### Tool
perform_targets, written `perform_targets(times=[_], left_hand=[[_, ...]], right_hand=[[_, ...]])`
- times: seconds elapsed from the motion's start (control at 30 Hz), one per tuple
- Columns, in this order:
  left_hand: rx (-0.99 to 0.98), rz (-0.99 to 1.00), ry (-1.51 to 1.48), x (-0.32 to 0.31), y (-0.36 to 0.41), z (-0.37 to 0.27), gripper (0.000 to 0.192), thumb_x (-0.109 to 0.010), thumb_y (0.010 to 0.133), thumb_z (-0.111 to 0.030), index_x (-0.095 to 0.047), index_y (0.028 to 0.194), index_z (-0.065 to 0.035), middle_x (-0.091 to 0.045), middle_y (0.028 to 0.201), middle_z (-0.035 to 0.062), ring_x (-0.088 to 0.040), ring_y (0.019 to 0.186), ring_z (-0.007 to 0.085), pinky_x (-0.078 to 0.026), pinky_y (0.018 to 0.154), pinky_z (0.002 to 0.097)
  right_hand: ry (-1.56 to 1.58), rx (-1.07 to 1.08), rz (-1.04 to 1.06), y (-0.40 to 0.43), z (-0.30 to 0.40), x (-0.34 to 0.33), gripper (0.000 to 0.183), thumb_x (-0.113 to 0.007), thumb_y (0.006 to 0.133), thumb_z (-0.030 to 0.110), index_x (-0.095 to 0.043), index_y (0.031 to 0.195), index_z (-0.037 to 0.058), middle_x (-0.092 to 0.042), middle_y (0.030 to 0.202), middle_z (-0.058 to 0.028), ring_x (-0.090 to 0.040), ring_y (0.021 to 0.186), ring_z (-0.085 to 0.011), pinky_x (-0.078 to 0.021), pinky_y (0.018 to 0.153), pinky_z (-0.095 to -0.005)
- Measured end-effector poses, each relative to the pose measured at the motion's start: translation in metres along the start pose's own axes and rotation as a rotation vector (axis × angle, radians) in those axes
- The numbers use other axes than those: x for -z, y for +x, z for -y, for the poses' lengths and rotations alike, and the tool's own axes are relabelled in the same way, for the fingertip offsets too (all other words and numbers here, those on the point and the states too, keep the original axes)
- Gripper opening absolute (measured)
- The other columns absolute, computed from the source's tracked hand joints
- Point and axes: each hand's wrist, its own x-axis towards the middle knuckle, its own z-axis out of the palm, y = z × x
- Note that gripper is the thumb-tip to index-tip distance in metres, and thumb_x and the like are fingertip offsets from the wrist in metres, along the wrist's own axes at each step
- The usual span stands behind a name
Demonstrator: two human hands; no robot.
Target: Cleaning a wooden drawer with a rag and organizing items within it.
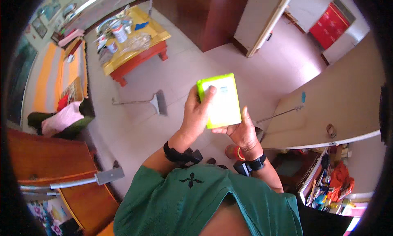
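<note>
My left hand (198, 108) grips the left side of a white rectangular box or pack with bright yellow-green edges (225, 105), its thumb lying over the front face. Under the lower right corner is my right hand (241, 130), its fingers beneath the bottom edge and its thumb raised beside the right edge. The face of the pack is overexposed; small print shows near its top. What lies behind it is hidden. Both wrists wear black straps with devices.
A broom (159, 102) lies on the tiled floor. Beyond it stands a yellow-topped table (159, 31) with cans and plastic bags. A striped sofa (46, 79) is at the left, wooden furniture (49, 156) at lower left, a red container (231, 152) near my feet.
</note>
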Motion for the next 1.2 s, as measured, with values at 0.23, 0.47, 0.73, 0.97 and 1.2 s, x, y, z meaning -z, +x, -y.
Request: perform_targets(times=[0.23,0.47,0.73,0.97,1.2], left_hand=[[-0.065,-0.142,-0.031,0.02,-0.008,-0.033,0.044,-0.055,0.095,-0.039,-0.047,0.112,0.0009,-0.057,0.093,0.007,-0.058,0.082,0.0094,-0.049,0.071,0.0241],[-0.049,0.047,-0.112,0.022,-0.007,-0.018,0.045,-0.047,0.098,-0.036,-0.045,0.127,-0.0018,-0.058,0.114,0.0092,-0.058,0.1,0.0125,-0.047,0.086,0.0271],[0.288,0.512,-0.701,0.007,0.001,-0.038,0.06,-0.033,0.097,-0.05,-0.037,0.139,-0.0073,-0.047,0.136,0.0116,-0.045,0.125,0.0274,-0.034,0.104,0.0477],[0.116,0.68,-0.679,-0.007,-0.001,-0.051,0.067,-0.042,0.093,-0.047,-0.031,0.142,-0.0026,-0.041,0.141,0.0181,-0.046,0.125,0.035,-0.034,0.105,0.0517],[0.12,0.681,-0.615,-0.005,-0.006,-0.056,0.079,-0.059,0.086,-0.039,-0.022,0.146,-0.0031,-0.037,0.144,0.0171,-0.041,0.13,0.0323,-0.033,0.108,0.0481]], right_hand=[[-0.27,0.145,0.212,0.015,-0.007,-0.019,0.061,-0.06,0.089,0.045,-0.049,0.122,-0.0043,-0.063,0.11,-0.019,-0.064,0.098,-0.028,-0.0513,0.087,-0.0433],[-1.441,0.726,-0.136,-0.01,0.026,-0.058,0.033,-0.073,0.08,0.011,-0.06,0.105,-0.0058,-0.066,0.093,-0.0174,-0.065,0.078,-0.0282,-0.054,0.071,-0.0347],[-1.768,1.378,-0.033,-0.018,0.049,-0.086,0.035,-0.068,0.066,0.002,-0.067,0.101,0.0011,-0.058,0.109,-0.0163,-0.057,0.093,-0.0328,-0.0475,0.087,-0.0453],[-1.457,1.312,-0.132,-0.034,0.077,-0.075,0.028,-0.066,0.076,0.007,-0.068,0.104,0.0022,-0.055,0.122,-0.0206,-0.055,0.107,-0.0348,-0.0427,0.094,-0.0426],[-1.469,1.325,-0.165,-0.023,0.111,-0.098,0.036,-0.064,0.081,0.009,-0.065,0.117,0.0082,-0.045,0.135,-0.0225,-0.045,0.123,-0.0367,-0.0353,0.102,-0.0451]])
